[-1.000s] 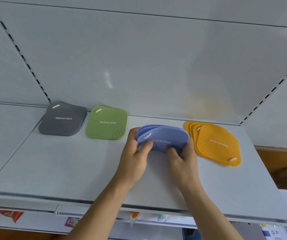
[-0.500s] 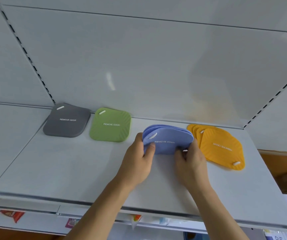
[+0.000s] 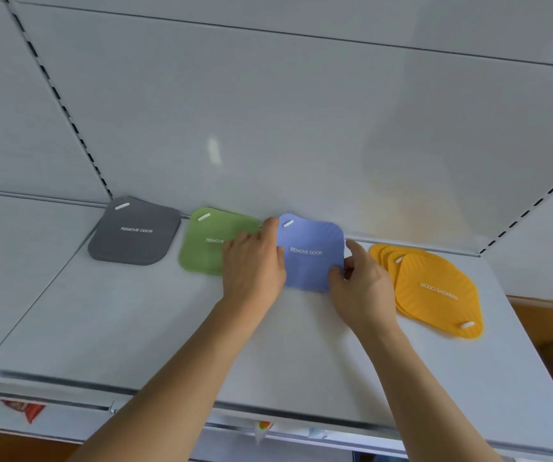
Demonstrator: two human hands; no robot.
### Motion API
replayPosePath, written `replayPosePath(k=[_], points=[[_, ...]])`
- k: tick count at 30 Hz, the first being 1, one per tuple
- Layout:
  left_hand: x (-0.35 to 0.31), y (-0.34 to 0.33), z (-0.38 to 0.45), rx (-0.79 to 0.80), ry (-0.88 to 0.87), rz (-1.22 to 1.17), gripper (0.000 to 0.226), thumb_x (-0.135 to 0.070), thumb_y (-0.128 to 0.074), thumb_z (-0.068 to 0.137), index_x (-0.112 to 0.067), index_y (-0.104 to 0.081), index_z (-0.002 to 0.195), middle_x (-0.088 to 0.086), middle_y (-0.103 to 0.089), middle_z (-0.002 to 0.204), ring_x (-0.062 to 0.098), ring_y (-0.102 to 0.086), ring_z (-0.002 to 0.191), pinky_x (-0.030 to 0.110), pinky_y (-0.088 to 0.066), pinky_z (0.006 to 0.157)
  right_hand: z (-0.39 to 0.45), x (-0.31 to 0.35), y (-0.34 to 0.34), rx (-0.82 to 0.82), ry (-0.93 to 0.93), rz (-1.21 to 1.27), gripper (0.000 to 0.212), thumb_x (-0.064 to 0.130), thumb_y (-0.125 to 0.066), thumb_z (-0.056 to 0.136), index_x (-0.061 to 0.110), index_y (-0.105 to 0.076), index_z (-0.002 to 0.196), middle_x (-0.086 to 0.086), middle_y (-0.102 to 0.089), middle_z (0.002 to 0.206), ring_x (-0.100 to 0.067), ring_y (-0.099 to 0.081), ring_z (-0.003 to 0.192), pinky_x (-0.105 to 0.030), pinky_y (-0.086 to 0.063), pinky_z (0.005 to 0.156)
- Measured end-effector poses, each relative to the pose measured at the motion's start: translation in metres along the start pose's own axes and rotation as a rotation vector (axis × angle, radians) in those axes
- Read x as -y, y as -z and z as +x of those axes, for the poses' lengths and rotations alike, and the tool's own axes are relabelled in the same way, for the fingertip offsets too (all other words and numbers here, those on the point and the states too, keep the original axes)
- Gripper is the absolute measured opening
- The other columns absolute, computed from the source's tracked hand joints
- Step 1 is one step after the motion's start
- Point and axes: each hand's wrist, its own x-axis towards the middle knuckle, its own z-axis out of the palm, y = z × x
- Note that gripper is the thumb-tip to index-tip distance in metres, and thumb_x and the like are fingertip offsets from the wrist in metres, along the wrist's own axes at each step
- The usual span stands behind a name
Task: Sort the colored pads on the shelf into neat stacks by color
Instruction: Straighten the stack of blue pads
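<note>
Blue rounded-square silicone pad stack [image 3: 311,253] is lying flat on the smooth white metal shelf [image 3: 135,328], near the back edge, roughly centre frame. White "REMOVE ODOR" print is facing up, with a small white oval slot at its 11 o'clock corner.

Left hand [image 3: 252,265] is bracing the stack's 9 o'clock edge, fingers [image 3: 270,228] curled against it and thumb lying on the top face. Right hand [image 3: 361,285] is pinching the 4 o'clock corner, fingers narrow, index finger reaching up the 3 o'clock side.

Green ribbed silicone pad stack [image 3: 202,248] is sitting at 9 o'clock of the blue one, partly hidden by the left hand. Grey matte rounded-square pad stack [image 3: 135,231] is lying further toward 9 o'clock, squared up.

Orange ribbed silicone pads [image 3: 435,291] are lying at 3 o'clock, just beside the right hand, fanned out and rotated diamond-wise, print upside down.
</note>
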Motion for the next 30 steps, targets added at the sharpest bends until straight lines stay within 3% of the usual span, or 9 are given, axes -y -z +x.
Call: replayPosePath(k=[4, 10, 15, 30], points=[[0.001, -0.007, 0.001, -0.044, -0.038, 0.083, 0.041, -0.016, -0.075, 0.085, -0.018, -0.066, 0.125, 0.006, -0.074, 0.082, 0.037, -0.063, 0.081, 0.042, -0.046, 0.070, -0.003, -0.008, -0.006, -0.082, 0.085, -0.070, 0.051, 0.021, -0.054, 0.089, 0.014, -0.062, 0.139, -0.006, -0.072, 0.090, -0.034, -0.061, 0.089, -0.043, -0.052, 0.077], [0.007, -0.015, 0.002, -0.002, -0.050, 0.144, 0.024, -0.020, -0.069, 0.090, -0.018, -0.073, 0.114, 0.001, -0.076, 0.091, 0.034, -0.062, 0.089, 0.043, -0.047, 0.078, -0.001, -0.009, -0.010, -0.144, 0.120, -0.106, 0.042, 0.008, -0.061, 0.089, 0.008, -0.069, 0.130, -0.014, -0.072, 0.093, -0.039, -0.061, 0.089, -0.043, -0.051, 0.079], [0.010, -0.020, 0.000, -0.059, -0.114, 0.193, 0.014, -0.015, -0.074, 0.084, -0.016, -0.076, 0.098, 0.001, -0.073, 0.080, 0.033, -0.060, 0.082, 0.043, -0.050, 0.074, 0.001, -0.010, -0.011, -0.175, 0.159, -0.150, 0.038, 0.004, -0.062, 0.089, 0.003, -0.072, 0.126, -0.019, -0.071, 0.092, -0.043, -0.060, 0.084, -0.045, -0.052, 0.077], [0.015, -0.028, 0.001, -0.088, -0.179, 0.233, 0.007, -0.012, -0.075, 0.083, -0.012, -0.076, 0.090, 0.006, -0.068, 0.078, 0.035, -0.059, 0.081, 0.043, -0.049, 0.070, 0.003, -0.022, -0.017, -0.220, 0.242, -0.238, 0.029, 0.006, -0.063, 0.090, 0.002, -0.074, 0.116, -0.018, -0.065, 0.086, -0.042, -0.056, 0.078, -0.046, -0.052, 0.073]])
